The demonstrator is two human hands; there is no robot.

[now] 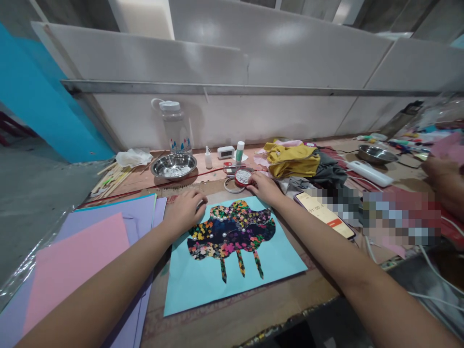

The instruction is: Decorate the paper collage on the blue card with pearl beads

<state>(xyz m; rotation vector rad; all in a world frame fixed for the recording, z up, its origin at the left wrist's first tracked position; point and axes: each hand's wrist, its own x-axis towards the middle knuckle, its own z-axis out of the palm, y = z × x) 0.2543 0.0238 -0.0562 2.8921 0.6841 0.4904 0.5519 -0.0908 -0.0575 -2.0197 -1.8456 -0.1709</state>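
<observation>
A light blue sheet (203, 280) lies in front of me with a flower-patterned cloud shape (232, 229) glued on it, edged with small white beads. My left hand (186, 209) rests curled on the sheet's top left corner, fingers closed, and what they hold is hidden. My right hand (264, 186) reaches past the sheet's top edge to a small red-rimmed dish of white beads (242, 177), fingertips pinched at its rim.
Pink and purple paper sheets (90, 251) are stacked at left. A steel bowl of beads (174, 166), a water bottle (176, 126), glue bottles (239, 151), yellow cloth (292, 159) and a phone (324, 213) sit behind. Another person's hand (444, 176) is at far right.
</observation>
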